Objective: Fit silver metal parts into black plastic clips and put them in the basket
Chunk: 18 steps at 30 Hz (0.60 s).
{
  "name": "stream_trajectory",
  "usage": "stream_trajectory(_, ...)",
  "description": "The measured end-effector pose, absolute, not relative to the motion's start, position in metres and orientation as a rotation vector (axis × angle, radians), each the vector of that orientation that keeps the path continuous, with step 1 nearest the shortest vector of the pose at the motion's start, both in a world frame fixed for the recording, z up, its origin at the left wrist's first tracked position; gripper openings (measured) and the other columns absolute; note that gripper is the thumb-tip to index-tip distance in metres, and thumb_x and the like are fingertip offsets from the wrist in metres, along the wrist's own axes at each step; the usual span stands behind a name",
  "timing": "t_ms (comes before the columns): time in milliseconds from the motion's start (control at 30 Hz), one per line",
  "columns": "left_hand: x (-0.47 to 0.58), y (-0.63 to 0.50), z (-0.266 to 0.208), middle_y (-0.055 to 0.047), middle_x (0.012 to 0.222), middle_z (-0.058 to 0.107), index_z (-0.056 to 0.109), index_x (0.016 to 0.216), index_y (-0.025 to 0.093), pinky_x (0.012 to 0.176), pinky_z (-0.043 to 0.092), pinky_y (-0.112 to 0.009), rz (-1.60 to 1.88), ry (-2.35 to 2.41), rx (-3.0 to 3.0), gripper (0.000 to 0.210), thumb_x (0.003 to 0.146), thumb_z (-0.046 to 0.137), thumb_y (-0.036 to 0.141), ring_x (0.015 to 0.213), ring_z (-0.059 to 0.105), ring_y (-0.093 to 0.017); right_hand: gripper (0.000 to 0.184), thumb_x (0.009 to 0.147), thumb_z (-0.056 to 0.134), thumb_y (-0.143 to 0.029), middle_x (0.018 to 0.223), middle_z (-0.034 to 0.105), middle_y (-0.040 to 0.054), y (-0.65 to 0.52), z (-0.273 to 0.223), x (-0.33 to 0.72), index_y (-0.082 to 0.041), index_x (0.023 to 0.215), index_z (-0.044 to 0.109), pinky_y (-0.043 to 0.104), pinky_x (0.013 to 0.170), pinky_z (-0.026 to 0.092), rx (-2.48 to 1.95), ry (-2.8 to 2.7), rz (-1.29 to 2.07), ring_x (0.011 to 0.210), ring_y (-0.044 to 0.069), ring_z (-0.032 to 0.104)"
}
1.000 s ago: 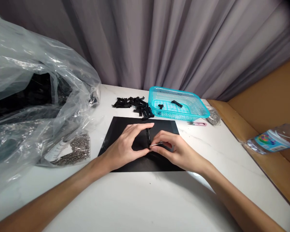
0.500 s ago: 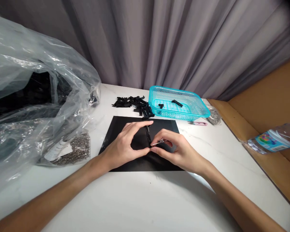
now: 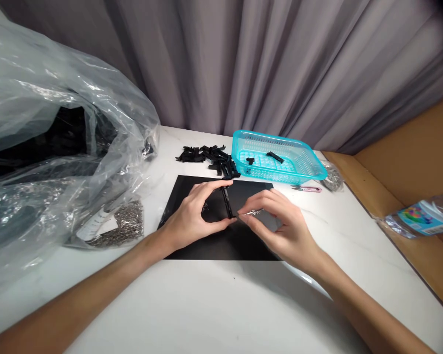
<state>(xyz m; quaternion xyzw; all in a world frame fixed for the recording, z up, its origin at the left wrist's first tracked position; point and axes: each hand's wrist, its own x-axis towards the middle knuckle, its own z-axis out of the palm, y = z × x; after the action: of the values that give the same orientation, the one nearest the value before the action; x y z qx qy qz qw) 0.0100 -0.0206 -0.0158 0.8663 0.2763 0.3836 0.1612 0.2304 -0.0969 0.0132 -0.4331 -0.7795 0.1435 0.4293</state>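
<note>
A slim black plastic part [image 3: 227, 201] stands between the thumb and index finger of my left hand [image 3: 192, 214], gripped at its two ends above the black mat [image 3: 221, 248]. My right hand [image 3: 284, 221] pinches small shiny metal pieces [image 3: 254, 212]; their exact kind is too small to make out. Its fingertips are close to the lower end of the black part, just to the right of it. A few more tiny metal bits [image 3: 205, 206] show on the mat behind my left hand.
Behind the mat lies a pile of black plastic parts [image 3: 217, 160]. A blue basket [image 3: 280, 176] holds a few more. Pink-handled snips [image 3: 308, 189] and a bag of small metal pieces [image 3: 332, 178] lie right. Another such bag [image 3: 127, 219] and a large plastic bag [image 3: 107, 88] stand left.
My right hand has drawn slightly right, away from the black part's lower end, with the metal pieces still in its fingers. My left hand keeps its grip. The view has shifted a little.
</note>
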Motion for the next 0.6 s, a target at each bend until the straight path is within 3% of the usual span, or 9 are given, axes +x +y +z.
stream_trajectory(233, 0.009, -0.016, -0.012, -0.008, 0.150, 0.060, 0.049, 0.147, 0.025, 0.122, 0.046, -0.044, 1.089, 0.594, 2.542, 0.065, 0.088, 0.073, 0.013, 0.139, 0.058, -0.024, 0.010, 0.100, 0.066, -0.018, 0.098, 0.076, 0.0039, -0.090, 0.003, 0.237, -0.024, 0.101, 0.074, 0.037, 0.079, 0.046, -1.060, -2.058, 0.385, 0.086, 0.020, 0.065)
stream_trajectory(600, 0.010, -0.018, -0.012, -0.010, 0.149, 0.062, 0.047, 0.152, 0.023, 0.118, 0.050, -0.043, 1.142, 0.419, 2.641, 0.071, 0.087, 0.073, 0.007, 0.139, 0.058, -0.024, 0.013, 0.099, 0.066, -0.013, 0.095, 0.078, 0.0028, -0.092, 0.002, 0.235, -0.023, 0.100, 0.075, 0.035, 0.075, 0.044, -1.069, -2.093, 0.330, 0.080, 0.018, 0.065)
